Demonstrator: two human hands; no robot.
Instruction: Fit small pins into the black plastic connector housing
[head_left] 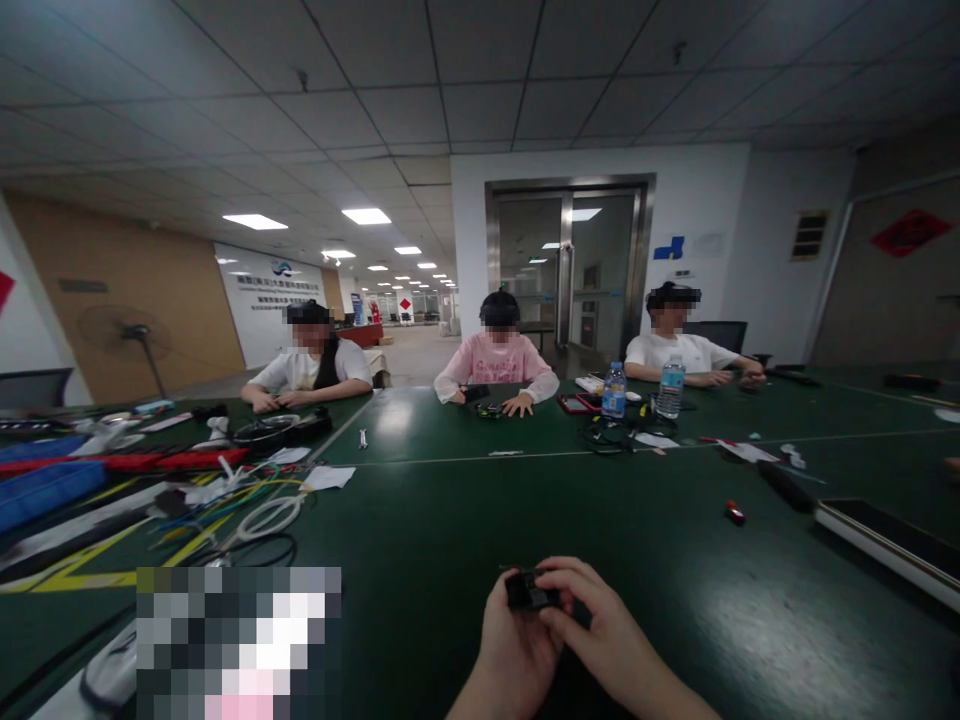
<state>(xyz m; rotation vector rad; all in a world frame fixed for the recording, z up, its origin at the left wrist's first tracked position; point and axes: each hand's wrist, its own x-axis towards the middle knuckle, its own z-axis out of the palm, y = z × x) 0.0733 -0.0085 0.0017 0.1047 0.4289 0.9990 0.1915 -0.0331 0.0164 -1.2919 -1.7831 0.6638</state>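
Close in front of me, over the green table (420, 560), a small black boxy object (531, 592) is held between both hands. My left hand (514, 640) cups it from the left and below, with its fingers wrapped round it. From the right, my right hand (589, 610) pinches its upper right side with thumb and fingers. Its exact kind is too small and dark to make out. Parts of it are hidden behind the fingers.
Cables (270, 515), blue trays (52, 490) and a red strip crowd the left side. Bottles (613, 392) stand towards the back right. A small red item (734, 513) and a flat dark-topped box (892, 545) lie on the right. Three people sit across the table.
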